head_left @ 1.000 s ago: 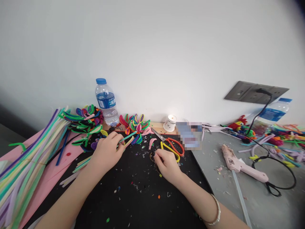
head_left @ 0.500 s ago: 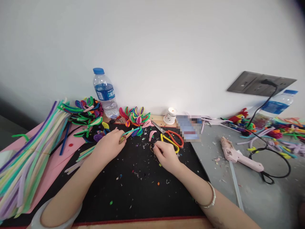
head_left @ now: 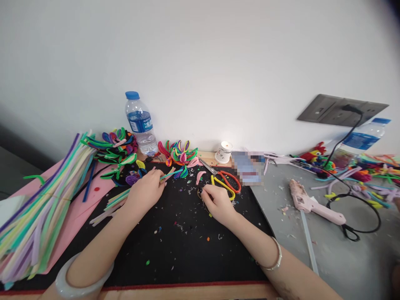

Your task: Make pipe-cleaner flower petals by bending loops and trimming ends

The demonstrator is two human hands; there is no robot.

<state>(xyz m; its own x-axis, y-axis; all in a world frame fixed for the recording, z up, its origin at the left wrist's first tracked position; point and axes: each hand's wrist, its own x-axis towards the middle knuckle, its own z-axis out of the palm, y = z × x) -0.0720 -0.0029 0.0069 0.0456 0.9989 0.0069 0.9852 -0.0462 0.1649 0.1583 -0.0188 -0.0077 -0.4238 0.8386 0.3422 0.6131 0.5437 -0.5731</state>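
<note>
My left hand (head_left: 148,187) is closed on a few short pipe cleaners (head_left: 168,175), pink, beige and blue, whose ends stick out to the right past its fingers. My right hand (head_left: 217,202) is pinched near the middle of the black mat (head_left: 187,258); a small dark piece shows at its fingertips, with a thin ring-like loop beside it. Just behind the right hand lie yellow-handled scissors (head_left: 223,186) and red-handled scissors (head_left: 233,180). A curved pink piece (head_left: 200,177) rests near them. Colourful looped pipe-cleaner pieces (head_left: 179,153) are heaped behind the left hand.
A water bottle (head_left: 142,125) and a white paper cup (head_left: 223,152) stand by the wall. Long pipe cleaners (head_left: 40,212) lie at left on pink paper. At right are a pink glue gun (head_left: 315,206), its black cord, another bottle (head_left: 362,137) and more pipe cleaners.
My left hand has shifted slightly, and the short pipe cleaners in it now point at a flatter angle. The items at left appear slightly further right. My right hand has hardly moved.
</note>
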